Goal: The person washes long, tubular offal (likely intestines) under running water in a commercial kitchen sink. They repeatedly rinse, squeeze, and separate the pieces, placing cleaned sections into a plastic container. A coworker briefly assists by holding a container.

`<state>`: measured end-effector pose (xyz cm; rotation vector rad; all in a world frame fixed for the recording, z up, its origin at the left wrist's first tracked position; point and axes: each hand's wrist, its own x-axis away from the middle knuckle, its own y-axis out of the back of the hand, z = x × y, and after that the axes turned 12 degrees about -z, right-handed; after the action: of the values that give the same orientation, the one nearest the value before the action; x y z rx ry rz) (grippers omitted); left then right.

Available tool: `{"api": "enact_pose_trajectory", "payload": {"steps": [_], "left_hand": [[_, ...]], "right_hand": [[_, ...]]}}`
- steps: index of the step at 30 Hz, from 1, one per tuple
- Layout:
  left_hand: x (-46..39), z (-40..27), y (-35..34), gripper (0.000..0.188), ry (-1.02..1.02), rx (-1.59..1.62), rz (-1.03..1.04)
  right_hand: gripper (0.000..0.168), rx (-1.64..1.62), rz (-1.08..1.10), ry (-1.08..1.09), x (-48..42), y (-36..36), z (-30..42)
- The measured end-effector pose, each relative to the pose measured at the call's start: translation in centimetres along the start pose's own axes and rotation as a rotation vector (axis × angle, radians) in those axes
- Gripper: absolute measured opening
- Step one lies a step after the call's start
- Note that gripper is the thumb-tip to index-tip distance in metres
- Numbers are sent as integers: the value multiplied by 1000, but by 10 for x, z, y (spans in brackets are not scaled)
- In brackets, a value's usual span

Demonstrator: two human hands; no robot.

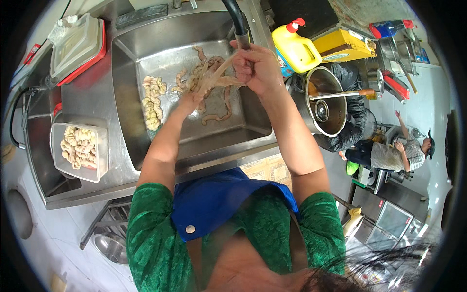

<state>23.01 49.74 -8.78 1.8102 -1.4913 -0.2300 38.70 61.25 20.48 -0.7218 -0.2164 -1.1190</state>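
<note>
A long pale intestine point(220, 75) stretches between my hands over a stainless steel sink basin point(251, 116). My right hand point(257, 67) is closed around one end, just under the mouth of a black hose tap point(239, 22). Lower and to the left, my left hand point(193, 100) grips the same strand; its fingers are blurred. Under the hands lies a heap of brownish intestines point(215, 64), with one loop point(228, 106) trailing toward the front. Cleaner, yellowish coiled intestines point(153, 100) rest along the basin's left side.
A clear plastic tub point(104, 160) of coiled pieces stands left. Behind it are stacked trays point(78, 51). To the right are a yellow pump jug point(297, 49) and a steel pot point(344, 120) with a ladle point(335, 95) across it. Another person point(386, 155) stands far right.
</note>
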Motion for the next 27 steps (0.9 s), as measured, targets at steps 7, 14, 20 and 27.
{"api": "enact_pose_trajectory", "payload": {"steps": [7,14,20,27], "left_hand": [[3,-46,0,61,-421,588,-262],[3,-148,27,49,-144,1091,104],[-23,-66,-15,40,-325,462,-155],[-5,-35,1,44,-22,311,41]], "right_hand": [[39,-205,28,105,-15,17,-29],[28,-323,-190,-4,-55,17,-35],[24,-249,-29,44,-33,9,45],[8,-308,212,4,0,-24,108]]}}
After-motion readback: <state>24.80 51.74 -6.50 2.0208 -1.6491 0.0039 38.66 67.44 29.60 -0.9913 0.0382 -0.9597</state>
